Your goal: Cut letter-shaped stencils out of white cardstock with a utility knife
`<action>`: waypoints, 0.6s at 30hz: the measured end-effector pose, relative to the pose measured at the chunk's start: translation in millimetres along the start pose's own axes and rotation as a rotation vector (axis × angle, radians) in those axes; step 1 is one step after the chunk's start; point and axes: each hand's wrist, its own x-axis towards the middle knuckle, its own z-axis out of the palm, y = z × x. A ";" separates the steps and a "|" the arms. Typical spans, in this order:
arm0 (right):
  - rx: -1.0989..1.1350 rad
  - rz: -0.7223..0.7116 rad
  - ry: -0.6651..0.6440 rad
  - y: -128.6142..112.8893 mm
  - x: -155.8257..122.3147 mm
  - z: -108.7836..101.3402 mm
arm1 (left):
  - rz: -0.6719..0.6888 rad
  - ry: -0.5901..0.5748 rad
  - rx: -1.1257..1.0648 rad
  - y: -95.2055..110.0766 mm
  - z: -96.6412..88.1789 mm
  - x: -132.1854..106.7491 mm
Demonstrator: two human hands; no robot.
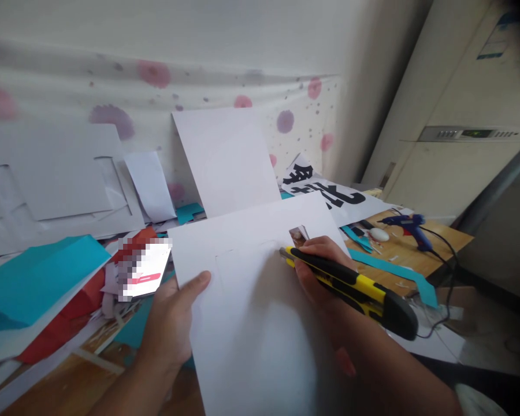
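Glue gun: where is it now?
Head view, right side: the blue glue gun lies on the wooden table, beyond the right hand, next to a white oval object.
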 end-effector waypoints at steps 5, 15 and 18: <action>-0.022 -0.009 -0.079 -5.8 5.0 -6.8 | 0.013 -0.008 0.007 -0.6 -0.5 -0.2; -0.089 0.028 -0.224 -20.3 2.5 -23.2 | 0.007 -0.013 -0.004 -1.1 -1.5 0.1; -0.087 0.018 -0.247 -20.2 2.1 -26.6 | 0.019 -0.008 -0.002 -0.4 -0.7 -0.6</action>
